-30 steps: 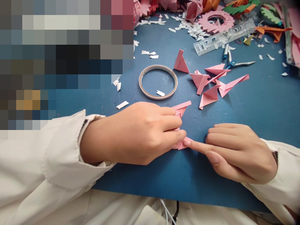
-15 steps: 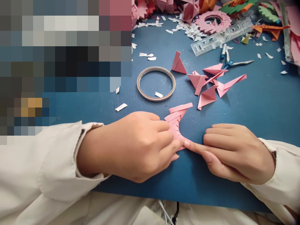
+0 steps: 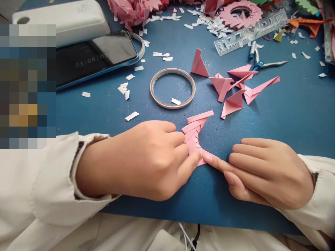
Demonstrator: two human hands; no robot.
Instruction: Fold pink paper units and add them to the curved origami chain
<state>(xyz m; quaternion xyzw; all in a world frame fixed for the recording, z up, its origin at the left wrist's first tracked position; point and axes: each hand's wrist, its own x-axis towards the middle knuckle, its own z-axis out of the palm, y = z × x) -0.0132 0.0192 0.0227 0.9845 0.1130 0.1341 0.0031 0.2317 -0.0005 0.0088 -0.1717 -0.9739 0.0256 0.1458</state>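
A curved strip of interlocked pink folded paper pieces (image 3: 194,136) rests on the blue table in front of me. My left hand (image 3: 154,160) is closed over its left side, fingers bent down onto it; the thumb is hidden. The stretched index finger of my right hand (image 3: 267,170) presses the lower end of the strip, while its other fingers curl in and the thumb stands off, gripping nothing. Beyond the strip lie several loose folded pink pieces (image 3: 232,104) and a narrow roll of tape (image 3: 172,106) with a white paper scrap inside.
Scissors (image 3: 273,64) and a clear stencil ruler (image 3: 235,41) lie behind the loose pieces. Farther back are a pink paper ring (image 3: 225,15) and white scraps (image 3: 214,26). At the left, a phone (image 3: 104,52) sits by a white box-shaped device (image 3: 62,19).
The view has swung a little left, bringing the phone and white device into sight. The left thumb tip no longer shows. Both hands stay on the pink strip in nearly the same pose.
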